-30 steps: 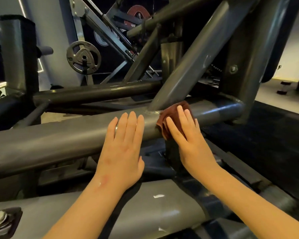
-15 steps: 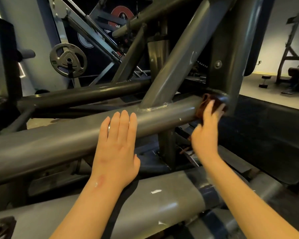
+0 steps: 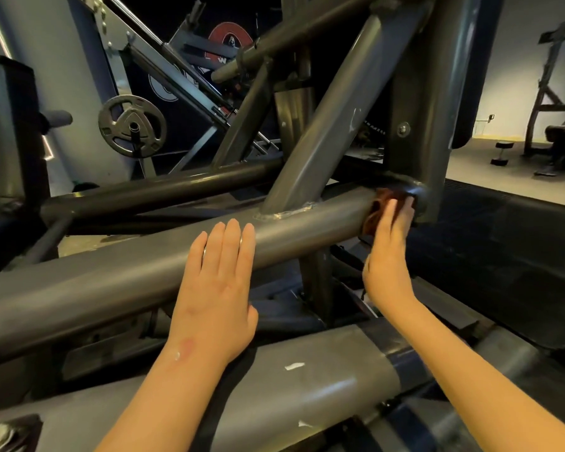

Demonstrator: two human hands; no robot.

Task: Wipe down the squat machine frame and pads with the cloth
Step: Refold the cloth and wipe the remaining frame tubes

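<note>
A thick grey tube of the squat machine frame [image 3: 111, 278] runs from lower left up to a joint at the right. My left hand [image 3: 216, 288] lies flat on this tube, fingers straight and together. My right hand [image 3: 388, 256] presses a reddish-brown cloth [image 3: 377, 210] against the right end of the tube, where it meets the dark upright post [image 3: 418, 109]. The fingers lie over the cloth and hide most of it. A diagonal strut [image 3: 327, 125] rises from the weld between my hands.
A wider grey beam [image 3: 291, 396] with chipped paint crosses below my arms. A weight plate [image 3: 131, 126] hangs at the back left. Black rubber flooring [image 3: 503, 256] spreads to the right. A dumbbell [image 3: 500, 154] and another machine [image 3: 558, 93] stand at the far right.
My right hand slid the cloth rightward along the tube, from beside the strut weld to the joint at the upright post. My left hand stayed flat on the tube.
</note>
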